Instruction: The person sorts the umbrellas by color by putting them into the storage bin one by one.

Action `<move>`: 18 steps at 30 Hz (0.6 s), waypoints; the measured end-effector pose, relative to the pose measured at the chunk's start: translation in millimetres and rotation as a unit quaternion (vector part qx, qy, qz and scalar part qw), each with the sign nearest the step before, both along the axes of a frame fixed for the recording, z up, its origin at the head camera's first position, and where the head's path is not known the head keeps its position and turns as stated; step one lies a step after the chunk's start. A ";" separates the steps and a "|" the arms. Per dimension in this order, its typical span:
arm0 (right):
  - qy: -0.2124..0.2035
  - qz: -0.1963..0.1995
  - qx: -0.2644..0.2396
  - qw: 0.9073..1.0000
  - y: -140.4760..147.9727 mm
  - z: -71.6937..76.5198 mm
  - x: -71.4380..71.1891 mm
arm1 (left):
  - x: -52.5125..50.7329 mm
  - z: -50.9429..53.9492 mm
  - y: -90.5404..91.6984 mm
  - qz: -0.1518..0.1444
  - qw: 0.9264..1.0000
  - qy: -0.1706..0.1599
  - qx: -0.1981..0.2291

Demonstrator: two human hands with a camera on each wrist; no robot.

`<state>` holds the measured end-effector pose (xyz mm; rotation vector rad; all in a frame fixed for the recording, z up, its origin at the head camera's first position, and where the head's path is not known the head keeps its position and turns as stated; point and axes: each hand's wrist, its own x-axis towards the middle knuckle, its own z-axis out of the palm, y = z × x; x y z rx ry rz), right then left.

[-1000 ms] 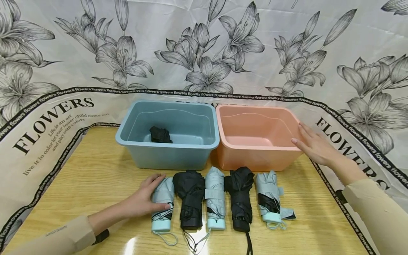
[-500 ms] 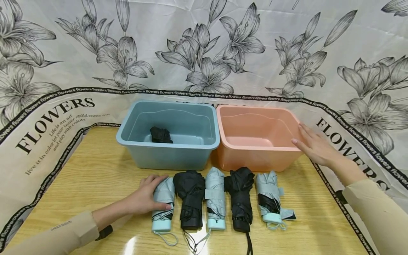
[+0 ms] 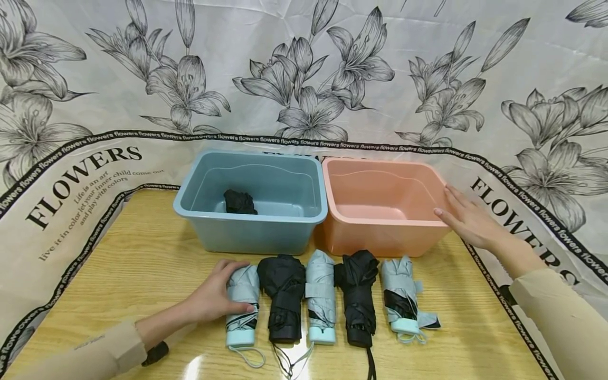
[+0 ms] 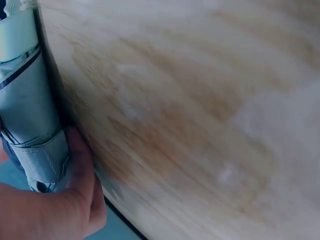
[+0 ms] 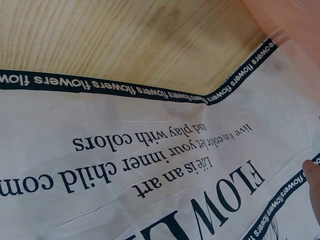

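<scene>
At the left end of a row of folded umbrellas, my left hand (image 3: 211, 294) grips a light blue umbrella (image 3: 244, 287) that lies on the table. In the left wrist view, the thumb and fingers close around that umbrella's far end, away from its pale mint handle (image 4: 17, 37). My right hand (image 3: 475, 221) rests against the right side of the pink bin (image 3: 380, 237), fingers straight, thumb near the rim. To the right of the gripped umbrella lie a black umbrella (image 3: 285, 295), a light blue umbrella (image 3: 321, 295), another black umbrella (image 3: 358, 301) and a light blue umbrella (image 3: 399, 295).
A blue bin (image 3: 252, 235) stands beside the pink one, behind the row; a black folded bundle (image 3: 239, 202) lies inside it. A white flower-printed cloth (image 3: 309, 68) hangs behind and borders the wooden table (image 3: 133, 253) on both sides.
</scene>
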<state>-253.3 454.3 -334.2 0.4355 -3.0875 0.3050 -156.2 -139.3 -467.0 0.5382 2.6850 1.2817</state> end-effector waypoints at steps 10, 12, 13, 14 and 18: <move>-0.002 0.000 0.002 1.000 -1.4 1.3 0.4 | 8.8 -4.7 0.0 0.038 0.998 -0.006 0.058; -0.002 0.000 0.000 1.000 -1.3 0.8 0.6 | 11.9 -3.1 0.1 0.045 0.996 -0.002 0.073; 0.000 0.000 0.000 1.000 -1.1 0.4 0.6 | 13.5 -2.2 0.0 0.049 0.996 0.000 0.080; 0.002 0.001 0.000 1.000 -1.1 0.0 0.6 | 15.0 -1.3 -0.1 0.053 0.995 0.004 0.085; 0.005 0.000 -0.001 1.000 -1.0 -1.0 1.2 | 20.7 1.0 -1.7 0.063 0.992 0.030 0.101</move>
